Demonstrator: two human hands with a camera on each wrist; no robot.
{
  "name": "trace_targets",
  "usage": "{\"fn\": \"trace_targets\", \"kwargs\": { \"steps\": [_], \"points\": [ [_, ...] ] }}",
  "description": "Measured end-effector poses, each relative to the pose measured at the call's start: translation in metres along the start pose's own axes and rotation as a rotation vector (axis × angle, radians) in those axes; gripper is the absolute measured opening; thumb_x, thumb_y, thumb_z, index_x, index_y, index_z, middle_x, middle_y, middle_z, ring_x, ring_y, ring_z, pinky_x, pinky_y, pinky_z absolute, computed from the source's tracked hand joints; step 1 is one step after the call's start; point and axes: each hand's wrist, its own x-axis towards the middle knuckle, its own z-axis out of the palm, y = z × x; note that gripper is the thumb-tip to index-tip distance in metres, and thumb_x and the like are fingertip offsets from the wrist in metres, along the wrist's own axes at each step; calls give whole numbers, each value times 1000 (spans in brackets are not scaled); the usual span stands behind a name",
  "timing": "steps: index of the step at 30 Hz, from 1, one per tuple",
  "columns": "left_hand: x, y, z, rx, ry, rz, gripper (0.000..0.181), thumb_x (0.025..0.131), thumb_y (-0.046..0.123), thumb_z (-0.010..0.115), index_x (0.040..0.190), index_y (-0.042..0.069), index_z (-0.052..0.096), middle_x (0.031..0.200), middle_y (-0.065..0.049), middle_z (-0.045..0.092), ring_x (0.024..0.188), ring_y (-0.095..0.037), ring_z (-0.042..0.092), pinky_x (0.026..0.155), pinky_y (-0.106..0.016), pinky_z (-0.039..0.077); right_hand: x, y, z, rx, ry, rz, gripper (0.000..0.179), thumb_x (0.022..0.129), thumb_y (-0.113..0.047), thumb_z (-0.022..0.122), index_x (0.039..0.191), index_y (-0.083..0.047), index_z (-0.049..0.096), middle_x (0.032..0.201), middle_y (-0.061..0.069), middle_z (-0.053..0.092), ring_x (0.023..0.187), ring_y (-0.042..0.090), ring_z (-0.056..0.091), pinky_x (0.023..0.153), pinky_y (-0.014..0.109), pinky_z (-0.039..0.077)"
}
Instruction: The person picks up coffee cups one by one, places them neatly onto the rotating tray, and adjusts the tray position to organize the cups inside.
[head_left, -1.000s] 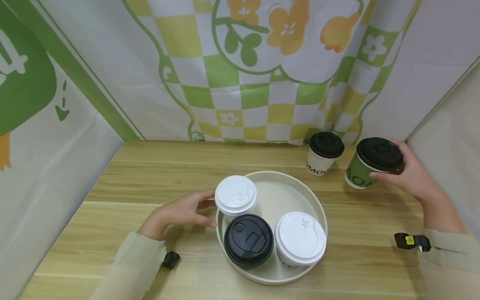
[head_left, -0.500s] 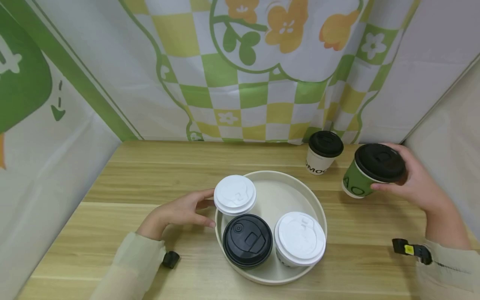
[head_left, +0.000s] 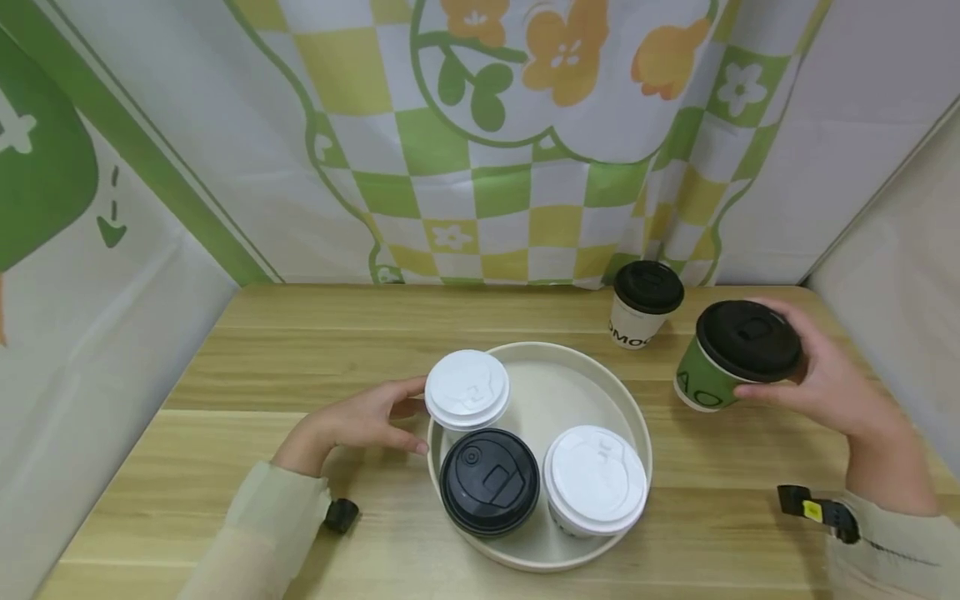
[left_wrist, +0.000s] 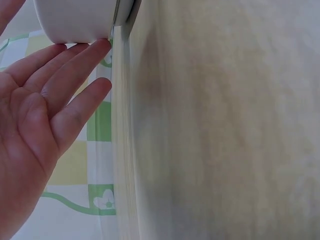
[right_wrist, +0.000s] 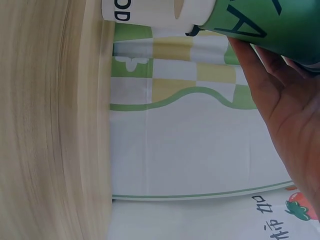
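Observation:
My right hand (head_left: 832, 383) grips a green paper cup (head_left: 701, 379) with a black lid, thumb on the near side and fingers behind it. The right wrist view shows this cup (right_wrist: 270, 25) raised off the table. My left hand (head_left: 367, 421) lies at the left side of the round cream tray (head_left: 637, 400), fingers extended. In the left wrist view its fingertips (left_wrist: 102, 45) touch a white curved side, seemingly the white-lidded cup (head_left: 467, 387). The tray also bears a black-lidded cup (head_left: 491, 482) and a second white-lidded cup (head_left: 596, 479).
A smaller white cup with a black lid (head_left: 647, 300) stands at the back of the wooden table (head_left: 337, 317), left of the green cup. Behind hangs a checked, flowered curtain (head_left: 502, 192). Pale fabric walls (head_left: 900, 233) close in both sides.
The right hand has brought the green cup toward the near side and slightly left. My left hand and the tray's cups keep their places; the head view has shifted slightly.

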Motion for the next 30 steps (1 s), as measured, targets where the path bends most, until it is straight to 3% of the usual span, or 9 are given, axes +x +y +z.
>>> {"fn": "trace_targets", "kwargs": {
  "steps": [17,24,30],
  "points": [
    [6,1,-6,-47,-30,-24,89,82,8,80,152,-10,26,155,-28,35,140,-46,41,118,-53,35,2,0,9,-76,-20,48,97,66,30,71,150,6,29,137,-3,57,119,2,60,88,12,55],
    [-10,4,-4,11,25,-39,83,87,14,76,154,-1,29,157,-21,36,136,-41,48,117,-59,35,1,4,11,-42,-33,17,97,65,30,71,149,8,29,137,1,57,119,5,60,88,13,55],
    [-30,7,4,53,76,-31,72,89,15,75,149,0,39,150,-22,46,129,-41,56,111,-58,41,3,2,13,-40,-45,26,96,66,30,71,149,7,28,138,1,56,119,5,60,88,14,56]
  ]
}}
